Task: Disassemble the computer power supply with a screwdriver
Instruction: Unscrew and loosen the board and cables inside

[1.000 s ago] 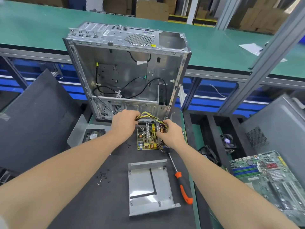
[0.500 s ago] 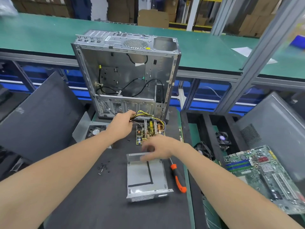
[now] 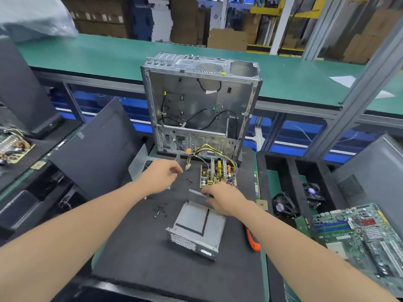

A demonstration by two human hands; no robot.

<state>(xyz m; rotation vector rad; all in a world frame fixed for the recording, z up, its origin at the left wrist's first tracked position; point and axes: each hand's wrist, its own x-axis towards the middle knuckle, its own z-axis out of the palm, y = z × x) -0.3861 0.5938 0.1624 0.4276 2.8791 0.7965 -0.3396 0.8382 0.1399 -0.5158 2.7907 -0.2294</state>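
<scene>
The board (image 3: pixel 218 174) is out of its metal box (image 3: pixel 197 227) and lies near the worktop's (image 3: pixel 135 253) far edge, the right hand (image 3: pixel 220 198) grips the box's far rim, the left hand (image 3: pixel 162 174) hangs loosely open, so next the box likely gets lifted away.

In front of me is a black foam mat (image 3: pixel 139 253) covering the bench. On it the empty computer case (image 3: pixel 200 105) stands upright at the far edge, with the bare power supply board (image 3: pixel 218 174) just in front of it. The metal power supply housing (image 3: pixel 198 227) lies nearer me, tilted, loose black screws (image 3: pixel 160 210) scattered to its left. The orange-handled screwdriver (image 3: pixel 253 241) lies at the mat's right edge.
</scene>
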